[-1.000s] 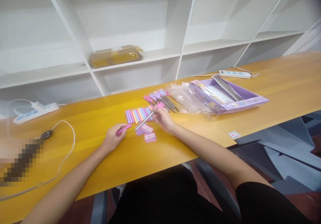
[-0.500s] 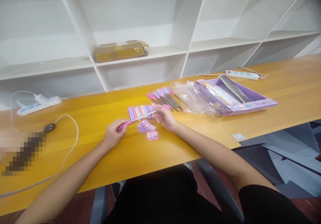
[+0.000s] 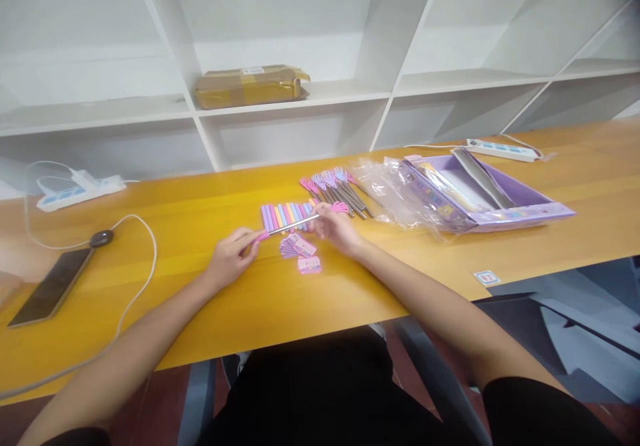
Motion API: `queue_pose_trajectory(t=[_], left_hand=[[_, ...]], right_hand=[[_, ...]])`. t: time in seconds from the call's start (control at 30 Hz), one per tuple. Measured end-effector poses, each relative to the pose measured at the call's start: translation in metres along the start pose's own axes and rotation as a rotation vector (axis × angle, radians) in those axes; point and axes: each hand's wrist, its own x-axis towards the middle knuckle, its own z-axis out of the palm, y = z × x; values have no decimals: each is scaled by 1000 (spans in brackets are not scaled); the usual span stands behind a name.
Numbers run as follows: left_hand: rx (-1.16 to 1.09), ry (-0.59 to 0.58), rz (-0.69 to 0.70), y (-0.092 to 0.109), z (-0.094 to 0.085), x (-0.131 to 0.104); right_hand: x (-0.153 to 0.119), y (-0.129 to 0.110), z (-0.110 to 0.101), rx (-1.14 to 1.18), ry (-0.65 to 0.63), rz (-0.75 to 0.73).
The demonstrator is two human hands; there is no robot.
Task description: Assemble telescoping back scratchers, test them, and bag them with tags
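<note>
Between my hands is a back scratcher (image 3: 294, 225) with a thin metal rod, a pink handle and a pink hand-shaped head. My left hand (image 3: 234, 256) is closed around the pink handle. Near the head, my right hand (image 3: 337, 228) grips the rod. Just behind the rod lies a row of pastel handle sleeves (image 3: 280, 217) in pink, purple, yellow and blue. Several more back scratcher rods (image 3: 345, 196) with pink, purple and blue heads are bunched behind my right hand. Small printed cards (image 3: 303, 245) lie in front of the sleeves, with a separate card (image 3: 310, 265) nearer me.
A purple open box (image 3: 525, 214) with clear plastic wrap (image 3: 387, 189) stands at the right. On the left are a phone (image 3: 53, 286), a cable with a dark round end (image 3: 101, 238) and a power strip (image 3: 83, 193). Another power strip (image 3: 503, 150) lies back right. A taped carton (image 3: 250, 87) sits on the shelf.
The view has shifted slightly. My left hand now covers more of the pink handle, leaving only its end by the rod showing. Both hands still hold the back scratcher.
</note>
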Motion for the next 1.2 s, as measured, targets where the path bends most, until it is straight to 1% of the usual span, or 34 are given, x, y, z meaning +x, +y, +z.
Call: queue_pose_trajectory(t=[0.1, 0.13, 0.2, 0.3, 0.37, 0.57, 0.67, 0.8, 0.97, 1.07, 1.2], left_hand=[[153, 27, 194, -1, -4, 0], [188, 26, 236, -1, -5, 0], [230, 10, 272, -1, -7, 0], [269, -16, 240, 0, -8, 0], [295, -19, 220, -1, -6, 1], [306, -2, 212, -4, -6, 3], [301, -20, 201, -6, -11, 4], [355, -45, 241, -9, -21, 5], [409, -12, 278, -9, -30, 5], [438, 3, 300, -6, -33, 5], [400, 27, 311, -4, -33, 4]], right_hand=[[-1, 1, 0, -5, -21, 9], [-2, 1, 1, -7, -29, 16], [-3, 2, 2, -11, -44, 36], [-2, 1, 1, -25, -54, 68], [1, -1, 0, -36, -30, 75], [11, -12, -14, -55, 152, 27], [12, -14, -19, -123, 198, -4], [9, -14, -17, -279, 198, -41], [1, -12, -10, -450, 170, -103], [-2, -10, -9, -519, 169, -129], [-4, -6, -10, -575, 159, -133]])
